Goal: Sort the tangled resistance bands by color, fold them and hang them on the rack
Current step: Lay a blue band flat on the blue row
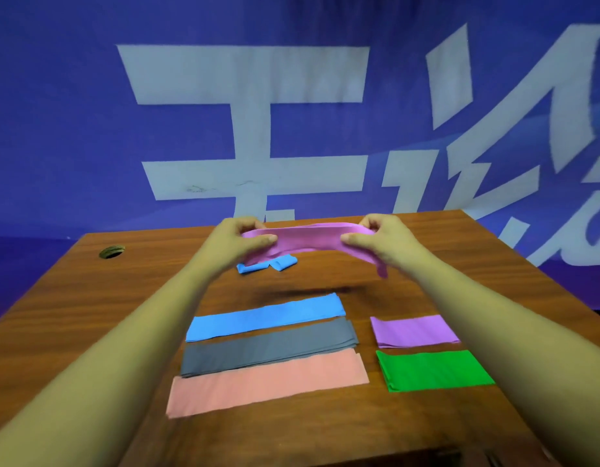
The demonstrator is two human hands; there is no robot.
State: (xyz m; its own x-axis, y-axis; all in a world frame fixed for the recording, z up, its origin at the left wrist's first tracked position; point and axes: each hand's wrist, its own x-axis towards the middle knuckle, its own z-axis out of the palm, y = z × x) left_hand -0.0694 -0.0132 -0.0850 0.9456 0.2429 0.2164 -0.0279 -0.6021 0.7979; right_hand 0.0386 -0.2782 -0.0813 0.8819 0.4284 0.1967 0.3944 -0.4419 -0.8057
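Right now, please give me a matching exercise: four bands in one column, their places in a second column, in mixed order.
1. pink band
2. grey band
3. green band
4. salmon band

A. long strip nearest the person
B. folded short, right of the salmon one
C. held above the table by left hand and right hand
D. flat between blue band and the salmon one

Pairs: 1-C, 2-D, 3-B, 4-A
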